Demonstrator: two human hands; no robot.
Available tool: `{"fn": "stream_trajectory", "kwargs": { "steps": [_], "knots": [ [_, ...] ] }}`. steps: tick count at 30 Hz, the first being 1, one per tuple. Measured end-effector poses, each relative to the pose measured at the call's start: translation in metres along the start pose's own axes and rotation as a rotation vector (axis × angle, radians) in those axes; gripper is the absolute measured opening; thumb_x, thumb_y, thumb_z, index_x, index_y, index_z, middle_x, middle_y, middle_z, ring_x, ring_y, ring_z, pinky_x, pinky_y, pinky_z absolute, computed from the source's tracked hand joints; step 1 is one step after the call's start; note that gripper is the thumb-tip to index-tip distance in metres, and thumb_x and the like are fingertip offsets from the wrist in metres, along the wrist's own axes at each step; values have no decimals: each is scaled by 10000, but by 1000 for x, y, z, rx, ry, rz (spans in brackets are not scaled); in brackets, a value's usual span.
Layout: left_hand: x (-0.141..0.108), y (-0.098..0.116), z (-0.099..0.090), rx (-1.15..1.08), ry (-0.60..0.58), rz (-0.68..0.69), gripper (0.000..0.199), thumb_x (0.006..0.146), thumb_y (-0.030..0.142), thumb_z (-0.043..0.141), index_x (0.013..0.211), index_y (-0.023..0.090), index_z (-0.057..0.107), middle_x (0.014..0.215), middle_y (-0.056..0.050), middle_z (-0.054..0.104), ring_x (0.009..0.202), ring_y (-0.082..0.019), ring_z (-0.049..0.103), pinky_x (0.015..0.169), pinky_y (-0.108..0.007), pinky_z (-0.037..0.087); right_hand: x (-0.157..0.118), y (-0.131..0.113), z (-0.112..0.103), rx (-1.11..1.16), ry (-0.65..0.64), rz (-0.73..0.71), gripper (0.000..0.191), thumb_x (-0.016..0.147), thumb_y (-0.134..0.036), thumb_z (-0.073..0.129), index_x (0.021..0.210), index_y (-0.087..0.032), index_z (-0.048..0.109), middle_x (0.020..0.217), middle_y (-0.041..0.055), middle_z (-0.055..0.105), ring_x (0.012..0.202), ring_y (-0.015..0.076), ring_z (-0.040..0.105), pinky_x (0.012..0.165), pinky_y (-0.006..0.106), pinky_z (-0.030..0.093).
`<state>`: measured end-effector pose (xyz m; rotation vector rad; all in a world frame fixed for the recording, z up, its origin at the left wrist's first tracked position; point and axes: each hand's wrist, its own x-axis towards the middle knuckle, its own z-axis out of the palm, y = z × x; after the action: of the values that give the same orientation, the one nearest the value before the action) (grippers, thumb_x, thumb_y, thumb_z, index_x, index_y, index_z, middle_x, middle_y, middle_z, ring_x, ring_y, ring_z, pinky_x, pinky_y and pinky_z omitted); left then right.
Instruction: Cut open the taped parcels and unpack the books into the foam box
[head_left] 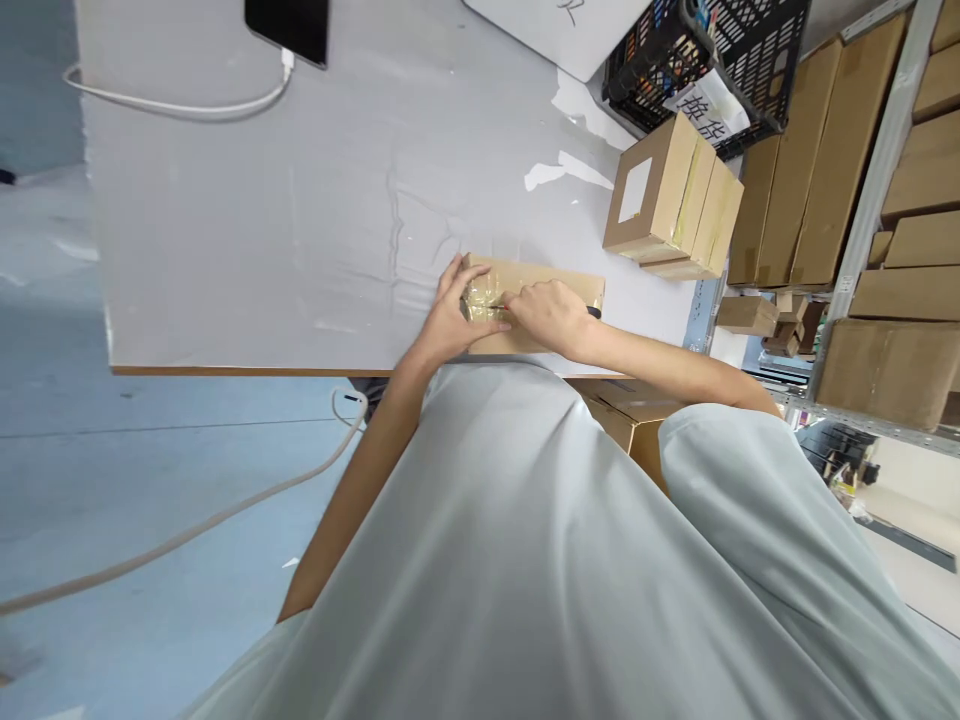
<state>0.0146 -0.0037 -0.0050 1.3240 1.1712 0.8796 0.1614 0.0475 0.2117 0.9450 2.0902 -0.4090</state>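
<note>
A long brown cardboard box (547, 277) with shiny clear tape at its left end lies on the grey table, close to the front edge. My left hand (452, 315) holds that taped end, thumb on the near side and fingers on the far side. Over the middle of the box, my right hand (551, 312) is closed around a small tool, whose dark end (594, 312) sticks out at the right. The tool's front part is mostly hidden by my fingers, near the tape seam.
Two taped cardboard boxes (675, 200) stand right of my hands, before a black plastic crate (705, 70). A phone (289, 25) with a white cable (180, 108) lies at the back left. Shelves of boxes (885, 370) line the right.
</note>
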Motion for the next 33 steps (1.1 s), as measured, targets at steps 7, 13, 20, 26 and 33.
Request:
{"fn": "stream_trajectory", "kwargs": {
  "steps": [7,13,20,26,33],
  "knots": [
    [2,-9,-7,55,18,-10,1213,648,814,1057,1671,361,586,1867,-164,414,1757,-440,399,1407,-621,442,-49,74,62,-50,-22,203,389,1156,-107,460,1401,-107,762,1250,275,859,1160,357,843,897,404,559],
    [6,1,-9,59,3,-45,1266,647,881,1014,1669,290,557,1759,-188,548,1603,-431,588,1303,-593,571,-111,120,102,7,6,304,467,1227,-199,334,1494,-117,708,1243,272,859,1146,364,834,865,395,500],
    [6,16,-2,42,41,-55,1422,527,1000,966,1674,267,553,1718,-212,585,1567,-438,619,1307,-590,553,-87,87,81,179,167,137,473,1263,-412,370,1505,-188,709,1270,211,870,1142,372,818,881,392,505],
    [4,24,-1,2,18,-32,1405,560,1027,929,1688,281,546,1735,-209,577,1593,-444,598,1340,-603,513,-27,40,43,215,186,9,450,1266,-390,388,1499,-174,707,1345,207,851,1202,350,795,943,388,495],
    [4,9,3,-30,30,-31,1318,597,993,947,1675,328,584,1837,-174,472,1739,-458,423,1371,-601,485,-7,27,21,170,127,26,486,1278,-408,360,1513,-152,700,1352,207,842,1196,349,790,979,396,506]
  ]
}}
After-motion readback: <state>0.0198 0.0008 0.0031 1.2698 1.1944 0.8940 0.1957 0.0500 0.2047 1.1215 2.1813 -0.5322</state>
